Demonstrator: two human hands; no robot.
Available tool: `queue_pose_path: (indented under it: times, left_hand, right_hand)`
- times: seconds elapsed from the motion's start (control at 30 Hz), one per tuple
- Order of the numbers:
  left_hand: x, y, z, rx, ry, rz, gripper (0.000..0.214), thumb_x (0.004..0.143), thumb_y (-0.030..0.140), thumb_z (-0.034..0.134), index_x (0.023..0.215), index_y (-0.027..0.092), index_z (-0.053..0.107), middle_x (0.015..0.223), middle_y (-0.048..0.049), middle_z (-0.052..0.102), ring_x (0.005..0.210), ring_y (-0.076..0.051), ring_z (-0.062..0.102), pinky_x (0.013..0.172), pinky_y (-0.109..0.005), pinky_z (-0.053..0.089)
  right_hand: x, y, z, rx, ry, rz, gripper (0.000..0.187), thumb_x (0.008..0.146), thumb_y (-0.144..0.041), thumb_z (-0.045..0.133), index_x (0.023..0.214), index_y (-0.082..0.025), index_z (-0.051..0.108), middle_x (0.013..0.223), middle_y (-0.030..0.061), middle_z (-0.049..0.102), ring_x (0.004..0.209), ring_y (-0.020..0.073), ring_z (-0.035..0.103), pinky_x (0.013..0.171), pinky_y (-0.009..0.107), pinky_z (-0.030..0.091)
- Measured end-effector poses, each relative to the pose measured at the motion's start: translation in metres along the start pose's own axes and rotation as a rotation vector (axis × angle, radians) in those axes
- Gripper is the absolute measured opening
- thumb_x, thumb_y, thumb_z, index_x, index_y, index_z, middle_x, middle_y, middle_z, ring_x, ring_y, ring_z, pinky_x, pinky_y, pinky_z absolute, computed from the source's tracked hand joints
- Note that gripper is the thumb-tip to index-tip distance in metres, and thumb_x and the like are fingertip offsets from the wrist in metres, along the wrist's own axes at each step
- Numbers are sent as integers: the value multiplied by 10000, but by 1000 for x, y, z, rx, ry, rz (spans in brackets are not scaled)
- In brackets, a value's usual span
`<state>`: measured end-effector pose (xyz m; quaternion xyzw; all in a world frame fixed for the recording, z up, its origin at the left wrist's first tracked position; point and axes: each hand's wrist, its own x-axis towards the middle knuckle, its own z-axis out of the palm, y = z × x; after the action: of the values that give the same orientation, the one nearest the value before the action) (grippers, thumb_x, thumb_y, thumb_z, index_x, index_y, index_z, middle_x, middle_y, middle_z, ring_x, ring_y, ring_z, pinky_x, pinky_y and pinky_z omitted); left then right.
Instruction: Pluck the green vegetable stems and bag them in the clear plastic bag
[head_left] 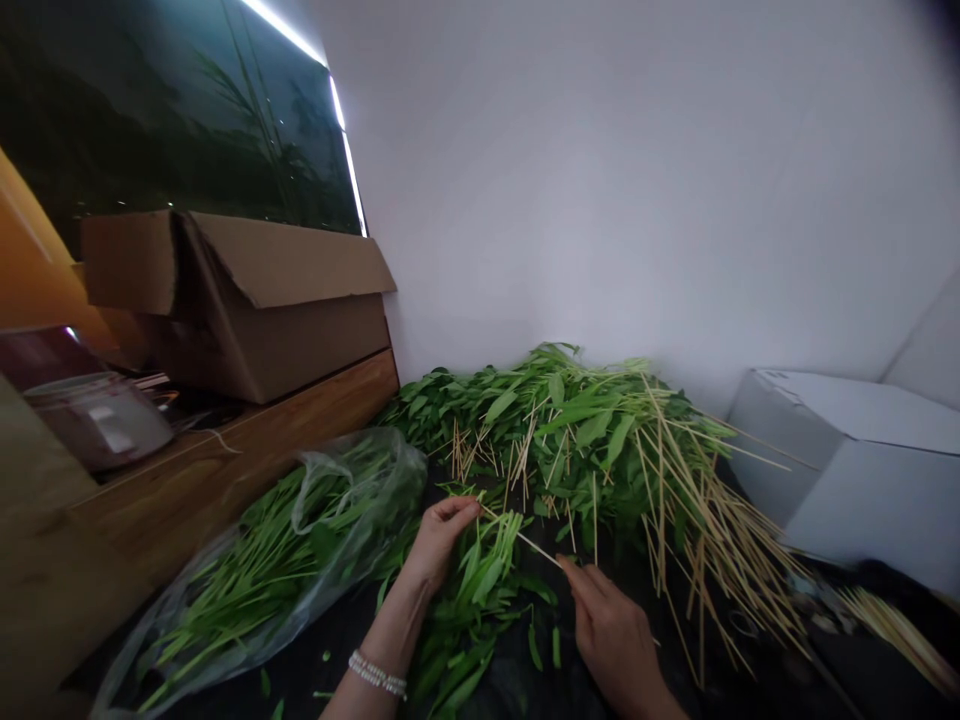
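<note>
My left hand (pixel 439 540), a bead bracelet on its wrist, pinches the far end of a thin pale stalk (pixel 525 540) over a small bunch of green leafy shoots (pixel 480 590). My right hand (pixel 611 630) pinches the near end of the same stalk, fingers together. Behind them lies a big heap of leafy greens (pixel 570 420), and beside it a spread of stripped pale stems (pixel 705 540).
A clear plastic bag (pixel 300 550) holding trimmed greens lies at the left on the dark floor. A wooden ledge (pixel 247 450) bears a cardboard box (pixel 255 300) and a pot (pixel 97 420). A white box (pixel 847 450) stands at the right against the wall.
</note>
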<state>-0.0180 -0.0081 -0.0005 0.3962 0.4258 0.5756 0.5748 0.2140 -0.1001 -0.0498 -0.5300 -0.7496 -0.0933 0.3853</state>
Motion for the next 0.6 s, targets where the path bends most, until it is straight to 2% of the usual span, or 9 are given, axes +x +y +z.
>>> queue_pose_path:
  times: [0.27, 0.5, 0.6]
  left_hand:
    - [-2, -2, 2, 60, -45, -13, 311, 553, 358, 866, 751, 150, 747, 707, -28, 715, 621, -126, 601, 662, -234, 445]
    - [-9, 1, 8, 97, -152, -30, 272, 546, 341, 870, 639, 131, 723, 629, -18, 672, 576, -112, 556, 616, -209, 413]
    - [-11, 2, 9, 88, -169, -13, 338, 592, 424, 835, 765, 147, 749, 714, -36, 701, 642, -136, 587, 662, -222, 428]
  right_hand:
    - [-1, 0, 0, -37, -22, 1, 424, 862, -84, 344, 1177, -166, 616, 920, 79, 684, 778, 168, 685, 682, 251, 551]
    - [-1, -4, 1, -9, -24, -5, 435, 858, -82, 357, 1196, -189, 609, 943, 76, 688, 808, 167, 682, 705, 242, 548]
    - [0, -3, -1, -3, -21, -8, 425, 872, -92, 353, 1206, -177, 603, 915, 77, 686, 796, 171, 682, 714, 252, 549]
